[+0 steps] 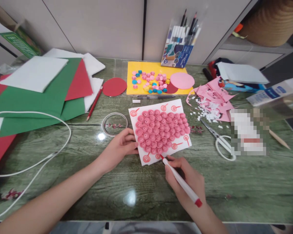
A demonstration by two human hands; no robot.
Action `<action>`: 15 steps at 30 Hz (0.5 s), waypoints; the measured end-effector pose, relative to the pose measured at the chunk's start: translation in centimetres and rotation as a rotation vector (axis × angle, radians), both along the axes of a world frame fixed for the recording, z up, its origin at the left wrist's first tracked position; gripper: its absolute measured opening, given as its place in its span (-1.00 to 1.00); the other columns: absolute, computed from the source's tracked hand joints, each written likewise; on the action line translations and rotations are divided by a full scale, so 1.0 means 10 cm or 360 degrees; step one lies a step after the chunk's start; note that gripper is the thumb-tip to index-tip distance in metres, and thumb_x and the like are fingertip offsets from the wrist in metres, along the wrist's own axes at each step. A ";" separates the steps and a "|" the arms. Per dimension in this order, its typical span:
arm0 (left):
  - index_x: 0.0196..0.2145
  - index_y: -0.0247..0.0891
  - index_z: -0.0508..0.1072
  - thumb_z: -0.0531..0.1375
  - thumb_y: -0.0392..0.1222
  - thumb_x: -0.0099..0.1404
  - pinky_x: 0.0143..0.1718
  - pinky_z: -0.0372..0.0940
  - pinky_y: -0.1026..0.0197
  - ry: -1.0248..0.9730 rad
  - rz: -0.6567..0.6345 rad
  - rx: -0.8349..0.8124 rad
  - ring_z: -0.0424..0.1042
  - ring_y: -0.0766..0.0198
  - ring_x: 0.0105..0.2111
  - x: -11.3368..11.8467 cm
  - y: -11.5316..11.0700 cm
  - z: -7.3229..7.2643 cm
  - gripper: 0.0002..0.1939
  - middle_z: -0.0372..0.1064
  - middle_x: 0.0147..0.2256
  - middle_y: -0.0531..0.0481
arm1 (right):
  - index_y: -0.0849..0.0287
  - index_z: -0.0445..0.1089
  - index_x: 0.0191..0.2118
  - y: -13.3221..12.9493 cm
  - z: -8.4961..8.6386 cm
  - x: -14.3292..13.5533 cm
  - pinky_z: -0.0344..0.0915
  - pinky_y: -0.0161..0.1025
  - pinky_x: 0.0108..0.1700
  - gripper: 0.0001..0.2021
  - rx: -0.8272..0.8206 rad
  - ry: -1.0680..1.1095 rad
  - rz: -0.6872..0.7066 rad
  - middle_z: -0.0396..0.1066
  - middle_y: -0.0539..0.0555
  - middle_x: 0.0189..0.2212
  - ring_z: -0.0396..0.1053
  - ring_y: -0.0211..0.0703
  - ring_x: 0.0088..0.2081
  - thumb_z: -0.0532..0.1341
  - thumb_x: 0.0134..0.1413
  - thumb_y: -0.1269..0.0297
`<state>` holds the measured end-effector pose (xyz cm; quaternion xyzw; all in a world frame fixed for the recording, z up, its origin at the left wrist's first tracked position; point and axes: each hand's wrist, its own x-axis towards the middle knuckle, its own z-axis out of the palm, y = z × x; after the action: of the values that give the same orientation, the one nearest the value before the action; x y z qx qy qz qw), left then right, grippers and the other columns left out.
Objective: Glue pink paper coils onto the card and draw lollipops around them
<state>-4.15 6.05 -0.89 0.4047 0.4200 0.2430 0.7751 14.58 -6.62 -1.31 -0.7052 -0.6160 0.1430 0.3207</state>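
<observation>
A white card (135,113) lies tilted on the green table, covered in the middle with rows of pink paper rosettes (158,130). Red spirals with short stems are drawn around its border. My left hand (123,143) pinches the card's left edge, its fingertips partly hidden at the paper. A red marker (182,182) with a white barrel is gripped in my right hand (185,175). Its red tip touches or nearly touches the bottom border, beside a small spiral. A white cap (136,101) lies above the card.
Beyond the card is a yellow sheet (130,68) with small paper pieces. Scissors (221,139) and pink scraps (217,97) lie right. Left are a tape roll (104,125), red pencil (94,103), green sheets (39,100) and white cable (69,136). A marker pack (178,45) leans behind.
</observation>
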 end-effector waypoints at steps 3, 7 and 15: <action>-0.27 -0.24 0.29 0.25 -0.26 0.14 -0.24 0.39 0.20 0.0000 -0.0007 -0.0004 0.45 0.30 -0.29 0.01 0.01 0.00 -0.78 0.41 -0.29 0.06 | 0.13 0.28 -0.39 0.00 0.00 0.01 0.41 -0.36 -0.40 -0.96 0.0009 0.0009 0.0009 0.53 0.06 -0.36 0.51 -0.20 -0.41 0.18 0.01 0.35; -0.27 -0.25 0.28 0.24 -0.27 0.15 -0.24 0.39 0.21 -0.0001 -0.0004 -0.0002 0.45 0.31 -0.29 0.01 0.01 0.01 -0.79 0.41 -0.29 0.06 | 0.13 0.28 -0.40 0.00 -0.01 0.00 0.42 -0.35 -0.35 -0.97 -0.0004 0.0031 0.0022 0.52 0.05 -0.40 0.52 -0.16 -0.32 0.17 0.01 0.35; -0.27 -0.25 0.28 0.25 -0.27 0.13 -0.23 0.39 0.17 -0.0001 0.0004 -0.0010 0.45 0.28 -0.29 0.00 0.00 0.02 -0.77 0.41 -0.30 0.05 | 0.11 0.27 -0.43 -0.02 -0.02 0.01 0.43 -0.32 -0.31 -0.95 0.0045 0.0019 0.0054 0.48 0.00 -0.49 0.51 -0.12 -0.24 0.15 0.00 0.38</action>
<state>-4.11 6.01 -0.71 0.4016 0.4210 0.2427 0.7763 14.68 -6.79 -1.50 -0.6892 -0.6279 0.1438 0.3318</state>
